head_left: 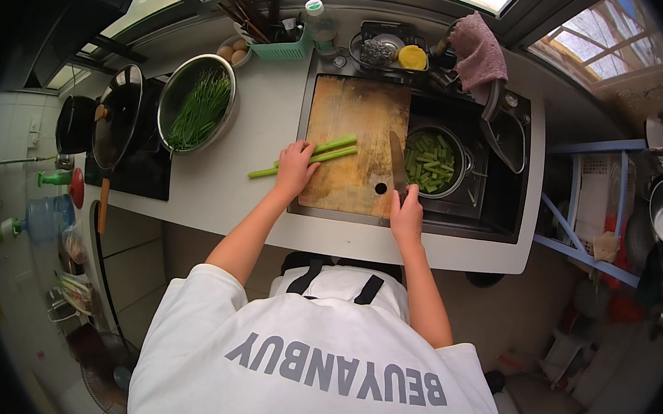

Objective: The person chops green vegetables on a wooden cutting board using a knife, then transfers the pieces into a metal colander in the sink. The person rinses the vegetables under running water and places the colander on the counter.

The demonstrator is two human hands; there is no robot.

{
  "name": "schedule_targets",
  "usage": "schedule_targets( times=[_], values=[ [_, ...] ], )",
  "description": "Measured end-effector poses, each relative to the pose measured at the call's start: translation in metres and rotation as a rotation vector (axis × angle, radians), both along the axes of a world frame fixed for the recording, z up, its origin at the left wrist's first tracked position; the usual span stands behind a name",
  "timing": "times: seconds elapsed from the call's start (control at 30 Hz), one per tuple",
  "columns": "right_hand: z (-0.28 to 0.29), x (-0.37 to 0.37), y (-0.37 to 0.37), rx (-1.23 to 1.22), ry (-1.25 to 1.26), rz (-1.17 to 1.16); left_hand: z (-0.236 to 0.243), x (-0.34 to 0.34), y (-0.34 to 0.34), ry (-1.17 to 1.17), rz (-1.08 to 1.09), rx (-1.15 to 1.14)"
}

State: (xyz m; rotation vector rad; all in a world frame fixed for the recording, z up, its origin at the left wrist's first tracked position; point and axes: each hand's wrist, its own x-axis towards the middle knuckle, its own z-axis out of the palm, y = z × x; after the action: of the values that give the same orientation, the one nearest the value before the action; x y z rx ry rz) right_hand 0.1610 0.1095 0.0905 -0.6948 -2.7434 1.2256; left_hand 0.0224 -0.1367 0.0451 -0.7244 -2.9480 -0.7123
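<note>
Two green celery stalks (337, 154) lie side by side across the left part of a worn wooden cutting board (360, 108), their lower ends sticking out past its left edge. My left hand (296, 167) is closed over them and presses them down. At the board's right edge, my right hand (406, 215) grips a kitchen knife (397, 159) by its handle, blade pointing away from me and apart from the stalks. Just right of the knife, a metal pot (465, 168) in the sink holds cut celery pieces (432, 157).
The board rests over part of the dark sink (506, 209); a faucet (493, 101) with a pink cloth (477, 55) stands behind. At left are a steel bowl (228, 117) of green chives, a lidded pan (118, 124) and a bowl of eggs (239, 50). A green basket (282, 47) and bottle (320, 27) line the back.
</note>
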Motion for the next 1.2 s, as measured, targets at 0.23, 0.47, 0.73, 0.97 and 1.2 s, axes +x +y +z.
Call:
schedule_targets(
  times=[0.23,0.47,0.73,0.97,1.2],
  values=[
    [-0.005,-0.019,-0.001,-0.005,-0.106,0.078,0.004,0.006,-0.02,0.162,-0.034,-0.062],
    [-0.004,-0.038,-0.031,0.099,-0.191,0.247,-0.007,0.01,-0.016,0.233,-0.049,-0.042],
    [0.014,-0.019,-0.017,-0.088,-0.156,0.104,-0.006,-0.006,0.006,0.027,0.036,0.103],
    [0.032,-0.027,-0.021,-0.113,-0.131,0.164,0.002,-0.021,0.051,-0.076,-0.072,0.202],
    [0.037,-0.044,-0.016,-0.072,-0.124,0.169,-0.008,-0.026,0.041,-0.06,0.052,0.202]
  ],
)
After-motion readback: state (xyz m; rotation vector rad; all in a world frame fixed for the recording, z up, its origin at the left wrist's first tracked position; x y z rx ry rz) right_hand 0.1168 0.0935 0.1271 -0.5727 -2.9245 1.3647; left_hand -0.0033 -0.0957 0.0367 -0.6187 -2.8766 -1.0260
